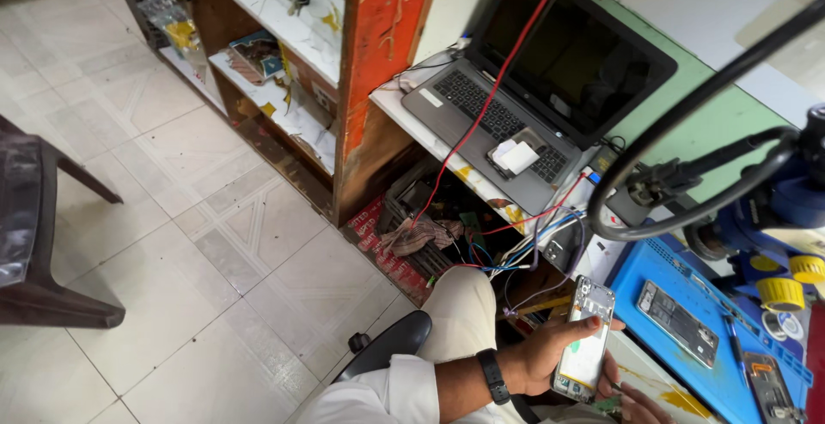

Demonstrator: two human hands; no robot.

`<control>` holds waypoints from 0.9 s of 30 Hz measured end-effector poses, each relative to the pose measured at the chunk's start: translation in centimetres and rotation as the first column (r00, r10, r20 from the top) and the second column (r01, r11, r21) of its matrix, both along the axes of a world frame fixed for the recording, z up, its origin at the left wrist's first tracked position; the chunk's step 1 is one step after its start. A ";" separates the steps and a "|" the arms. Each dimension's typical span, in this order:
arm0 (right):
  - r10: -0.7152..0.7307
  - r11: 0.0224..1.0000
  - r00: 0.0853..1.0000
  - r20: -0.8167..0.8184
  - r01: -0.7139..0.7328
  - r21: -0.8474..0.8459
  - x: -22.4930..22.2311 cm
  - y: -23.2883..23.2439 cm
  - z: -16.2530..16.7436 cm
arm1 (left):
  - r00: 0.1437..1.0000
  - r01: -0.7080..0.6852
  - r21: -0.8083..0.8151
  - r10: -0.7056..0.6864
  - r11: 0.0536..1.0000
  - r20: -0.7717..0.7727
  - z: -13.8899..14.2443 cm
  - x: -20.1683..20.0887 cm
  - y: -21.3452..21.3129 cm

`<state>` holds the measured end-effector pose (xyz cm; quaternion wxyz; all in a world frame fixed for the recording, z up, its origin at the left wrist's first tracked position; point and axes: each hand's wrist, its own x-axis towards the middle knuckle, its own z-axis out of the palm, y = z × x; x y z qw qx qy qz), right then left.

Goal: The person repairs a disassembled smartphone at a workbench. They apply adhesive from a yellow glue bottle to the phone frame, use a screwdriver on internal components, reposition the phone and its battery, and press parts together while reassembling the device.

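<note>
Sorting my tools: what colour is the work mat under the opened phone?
Blue work mat, clearest in the head view.

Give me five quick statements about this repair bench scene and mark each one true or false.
1. The left hand holds an opened phone. True.
2. The laptop on the bench has its lid closed. False: the lid is up, with a dark screen.
3. A red wire runs across the laptop's keyboard. True.
4. The blue mat has nothing on it. False: another opened phone lies on it.
5. The left wrist is bare. False: it wears a dark wristband.

The right hand shows only partly at the bottom edge, under the held phone; whether it grips anything cannot be told.
</note>
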<state>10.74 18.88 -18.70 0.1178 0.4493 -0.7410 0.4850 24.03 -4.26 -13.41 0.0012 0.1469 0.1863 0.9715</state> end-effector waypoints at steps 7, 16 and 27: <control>0.046 0.999 0.962 0.269 -0.050 0.009 4.0 -2.5 0.3 | 1.000 0.007 0.048 -0.006 0.999 -0.012 -2.3 1.7 -1.4; 0.086 0.991 0.536 0.840 0.043 -0.129 4.2 -1.2 -1.5 | 0.992 -0.117 -0.132 0.111 0.984 -0.056 -3.6 1.1 -0.3; -0.359 0.875 0.247 0.900 0.425 0.232 8.2 1.3 0.0 | 0.927 -0.348 -0.501 0.209 0.792 -0.312 -4.0 1.3 2.5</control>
